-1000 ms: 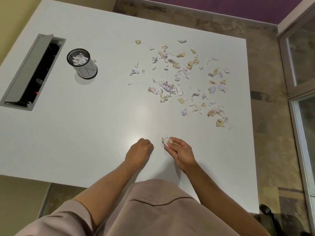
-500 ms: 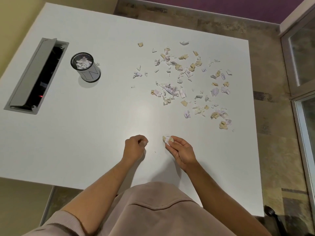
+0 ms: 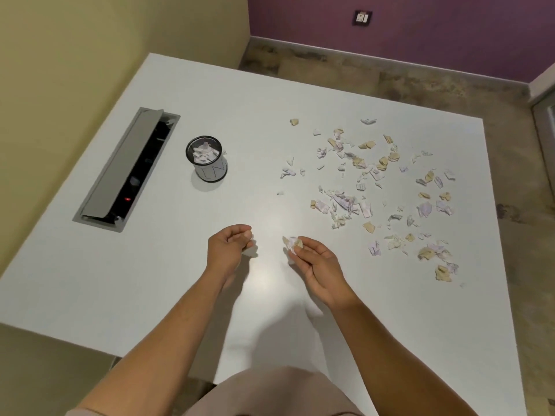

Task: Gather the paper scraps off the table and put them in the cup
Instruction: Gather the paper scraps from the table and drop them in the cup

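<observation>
My right hand (image 3: 315,262) pinched a small wad (image 3: 292,243) of scraps at its fingertips, just above the table (image 3: 150,280). My left hand (image 3: 229,246) was curled; whether it held anything I could not tell. Most scraps (image 3: 375,187) lay scattered to the right, the cup (image 3: 207,159) well apart on the left, already holding some.

A white table (image 3: 300,100) fills the frame's centre, yellow wall (image 3: 90,55) at upper left, purple wall (image 3: 420,34) with a switch plate (image 3: 362,17) up top, mottled floor (image 3: 390,79) between.
</observation>
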A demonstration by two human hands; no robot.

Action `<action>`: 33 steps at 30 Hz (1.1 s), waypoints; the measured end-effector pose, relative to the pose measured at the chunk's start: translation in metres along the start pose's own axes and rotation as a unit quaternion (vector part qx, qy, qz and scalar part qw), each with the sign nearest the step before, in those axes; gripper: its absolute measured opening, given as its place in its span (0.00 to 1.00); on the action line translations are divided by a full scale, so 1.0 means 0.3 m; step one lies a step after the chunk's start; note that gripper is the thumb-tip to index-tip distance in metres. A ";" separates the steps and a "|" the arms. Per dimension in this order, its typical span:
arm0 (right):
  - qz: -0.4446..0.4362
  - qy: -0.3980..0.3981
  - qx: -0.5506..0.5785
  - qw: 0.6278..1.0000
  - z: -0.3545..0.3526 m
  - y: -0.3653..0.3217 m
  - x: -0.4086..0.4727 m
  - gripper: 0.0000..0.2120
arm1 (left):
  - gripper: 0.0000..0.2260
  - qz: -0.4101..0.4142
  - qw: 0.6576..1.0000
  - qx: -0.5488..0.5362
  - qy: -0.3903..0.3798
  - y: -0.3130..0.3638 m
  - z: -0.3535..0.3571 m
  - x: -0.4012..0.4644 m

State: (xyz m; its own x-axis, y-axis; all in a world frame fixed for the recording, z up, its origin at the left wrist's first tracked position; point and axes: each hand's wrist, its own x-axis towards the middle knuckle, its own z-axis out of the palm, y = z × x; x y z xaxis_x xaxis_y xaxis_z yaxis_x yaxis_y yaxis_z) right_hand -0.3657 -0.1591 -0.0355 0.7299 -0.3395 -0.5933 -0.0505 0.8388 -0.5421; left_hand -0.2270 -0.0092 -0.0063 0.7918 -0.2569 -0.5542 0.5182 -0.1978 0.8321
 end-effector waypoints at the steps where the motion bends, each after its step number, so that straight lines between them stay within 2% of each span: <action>1: -0.001 -0.003 -0.005 1.000 0.052 -0.008 0.033 0.19 | 0.06 0.008 1.000 -0.003 0.008 0.038 -0.023 0.030; 7: -0.026 -0.004 -0.016 1.000 0.395 -0.072 0.216 0.10 | 0.06 0.063 0.996 -0.014 0.055 0.257 -0.134 0.222; 16: -0.067 0.029 -0.142 0.987 0.753 -0.143 0.457 0.09 | 0.09 0.130 0.986 0.041 0.094 0.465 -0.181 0.492; 20: -0.094 0.066 -0.256 0.960 0.817 -0.148 0.564 0.11 | 0.10 0.143 0.979 0.094 0.107 0.505 -0.173 0.565; 26: -0.136 0.052 -0.469 0.871 0.855 -0.158 0.652 0.15 | 0.11 0.174 0.960 0.197 0.100 0.536 -0.178 0.618; 33: -0.168 0.039 -0.439 0.882 0.798 -0.162 0.596 0.19 | 0.09 0.223 0.946 0.219 0.082 0.517 -0.155 0.553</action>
State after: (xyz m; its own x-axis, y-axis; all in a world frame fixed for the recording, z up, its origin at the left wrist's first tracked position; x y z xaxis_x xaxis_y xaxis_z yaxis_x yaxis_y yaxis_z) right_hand -0.0695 -0.1586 0.0271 0.7568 -0.5632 -0.3317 -0.3731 0.0444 -0.9267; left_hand -0.0003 -0.0384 0.0321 0.9585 -0.2632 -0.1093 -0.0342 -0.4870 0.8727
